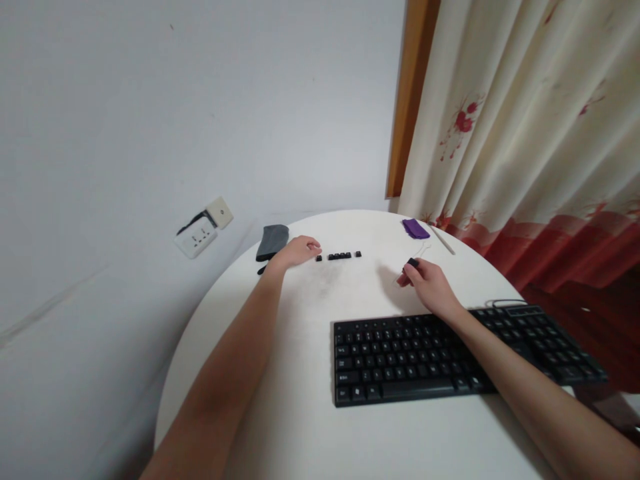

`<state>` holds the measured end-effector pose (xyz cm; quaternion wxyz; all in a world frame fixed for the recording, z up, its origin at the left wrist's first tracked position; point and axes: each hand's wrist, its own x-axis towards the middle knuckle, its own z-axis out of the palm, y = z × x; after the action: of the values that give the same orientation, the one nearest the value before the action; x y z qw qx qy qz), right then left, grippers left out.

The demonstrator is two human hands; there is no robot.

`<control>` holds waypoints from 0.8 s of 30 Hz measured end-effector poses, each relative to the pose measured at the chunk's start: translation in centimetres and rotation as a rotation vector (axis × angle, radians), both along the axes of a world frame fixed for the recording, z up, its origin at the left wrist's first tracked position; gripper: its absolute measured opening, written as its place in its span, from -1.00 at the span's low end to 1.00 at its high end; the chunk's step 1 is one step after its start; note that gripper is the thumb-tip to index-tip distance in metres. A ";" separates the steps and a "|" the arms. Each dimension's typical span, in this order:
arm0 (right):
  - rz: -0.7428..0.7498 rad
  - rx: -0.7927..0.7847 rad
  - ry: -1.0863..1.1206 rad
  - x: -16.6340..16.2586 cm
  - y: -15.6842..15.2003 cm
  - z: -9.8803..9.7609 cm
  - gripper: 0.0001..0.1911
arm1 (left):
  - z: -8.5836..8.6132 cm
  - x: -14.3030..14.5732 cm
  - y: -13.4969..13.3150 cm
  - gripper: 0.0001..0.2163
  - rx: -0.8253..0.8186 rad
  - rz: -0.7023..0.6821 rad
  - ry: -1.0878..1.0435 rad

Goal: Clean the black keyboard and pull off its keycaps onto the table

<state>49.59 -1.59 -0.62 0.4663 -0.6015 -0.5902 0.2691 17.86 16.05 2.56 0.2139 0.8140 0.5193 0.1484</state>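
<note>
My left hand (pixel 299 251) reaches to the far side of the white round table, its fingers curled and the fingertips at a small black keycap (pixel 319 258). To the right of it lie a short row of black keycaps (pixel 340 256) and a single keycap (pixel 358 254). Above the table, my right hand (pixel 427 283) is closed on a black keycap (pixel 413 263). A thin wire (pixel 425 249) sticks out past these fingers; whether they grip it too, I cannot tell. Below the right hand is a black keyboard (pixel 400 357), partly covered by the right forearm.
A grey cloth-like item (pixel 273 241) lies beyond my left wrist, with a dark object (pixel 261 270) partly behind the wrist. A folded purple cloth (pixel 415 229) and a pale stick (pixel 443 240) lie at the far right. The wall has a socket (pixel 197 238); a curtain (pixel 540 133) hangs at right.
</note>
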 end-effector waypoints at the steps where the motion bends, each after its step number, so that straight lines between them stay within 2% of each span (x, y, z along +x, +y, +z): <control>1: -0.005 0.004 0.003 0.1 0.0 0.0 -0.70 | 0.9 0.4 -0.3 -0.76 0.018 -0.010 0.004; 4: -0.023 0.018 0.023 0.3 0.2 0.1 -0.70 | 4.0 2.2 -2.2 -0.79 0.063 -0.152 0.057; 6: -0.032 0.030 0.038 0.4 0.3 0.1 -0.70 | 5.8 3.8 -4.3 -0.75 0.026 -0.256 0.090; 9: -0.055 0.044 0.044 0.5 0.3 0.3 -0.70 | 6.8 6.6 -8.2 -0.72 -0.009 -0.387 0.141; 12: -0.096 0.057 0.058 0.5 0.3 0.6 -0.71 | 5.6 9.4 -12.4 -0.64 -0.005 -0.488 0.181; 16: -0.118 0.078 0.092 0.6 0.3 1.0 -0.73 | 2.9 11.3 -18.0 -0.58 0.024 -0.476 0.170; 21: -0.115 0.100 0.143 0.8 0.4 1.4 -0.74 | 0.5 10.3 -23.2 -0.05 -0.032 -0.545 0.151; 24: -0.106 0.104 0.147 0.6 0.3 1.5 -0.75 | -0.6 9.4 -24.3 0.10 0.008 -0.558 0.192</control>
<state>50.24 -1.27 0.92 0.5528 -0.5853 -0.5349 0.2565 27.31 -8.22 2.00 0.1930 0.9365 0.2927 0.0082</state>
